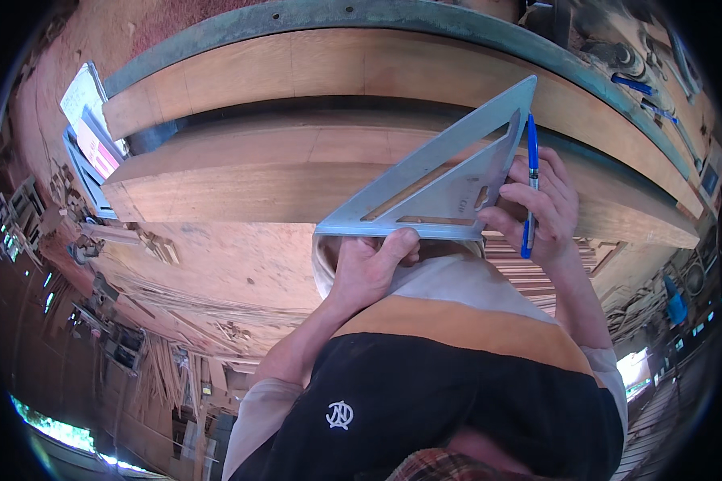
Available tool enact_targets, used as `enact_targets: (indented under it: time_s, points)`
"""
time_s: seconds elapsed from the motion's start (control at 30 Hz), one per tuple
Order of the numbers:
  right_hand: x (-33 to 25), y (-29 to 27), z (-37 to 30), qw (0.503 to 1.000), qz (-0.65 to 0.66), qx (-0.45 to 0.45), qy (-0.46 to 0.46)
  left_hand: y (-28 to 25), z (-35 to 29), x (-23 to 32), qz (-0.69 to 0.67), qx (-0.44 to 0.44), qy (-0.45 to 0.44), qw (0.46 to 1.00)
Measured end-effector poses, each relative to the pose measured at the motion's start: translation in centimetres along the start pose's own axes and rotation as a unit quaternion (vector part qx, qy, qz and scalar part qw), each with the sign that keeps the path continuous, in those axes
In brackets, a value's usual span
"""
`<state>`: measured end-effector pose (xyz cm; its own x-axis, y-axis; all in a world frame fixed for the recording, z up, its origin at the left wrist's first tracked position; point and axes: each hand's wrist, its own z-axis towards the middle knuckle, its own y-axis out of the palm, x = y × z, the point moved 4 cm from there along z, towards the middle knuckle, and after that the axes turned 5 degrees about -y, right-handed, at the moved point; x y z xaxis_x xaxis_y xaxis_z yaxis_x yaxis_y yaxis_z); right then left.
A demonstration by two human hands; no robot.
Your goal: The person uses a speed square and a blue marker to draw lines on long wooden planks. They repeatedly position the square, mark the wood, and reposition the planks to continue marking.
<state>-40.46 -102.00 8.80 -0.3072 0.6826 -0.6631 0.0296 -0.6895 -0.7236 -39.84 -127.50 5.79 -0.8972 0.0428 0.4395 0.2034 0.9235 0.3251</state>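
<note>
A metal triangular carpenter's square [460,190] lies across the near wooden board [217,196], its lipped edge along the board's near side. My left hand [367,268] grips that lip from below, thumb on the near edge and the other fingers partly hidden under it. My right hand [555,208] holds a blue pen [532,164] upright between its fingers, beside the square's right edge. Its thumb is close to the square's lower right corner; I cannot tell whether they touch. Faint lines cross the board's upper face.
Beyond a dark gap lies a second long board [297,68], backed by a greenish metal rail [217,30]. Papers [96,148] rest by the boards' left ends. A blue-handled tool [632,83] lies at the far right. Wood strips [164,373] are piled at lower left.
</note>
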Motion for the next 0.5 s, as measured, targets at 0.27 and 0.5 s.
enact_targets:
  time_s: [0.27, 0.5]
  points:
    - [0.08, -0.02, -0.02, 1.000, -0.009, 0.003, 0.002, -0.06, 0.05, -0.40, -0.013, 0.002, 0.010, 1.000]
    - [0.06, 0.01, -0.08, 1.000, -0.010, -0.020, -0.004, -0.13, 0.01, -0.46, -0.002, 0.011, 0.013, 1.000]
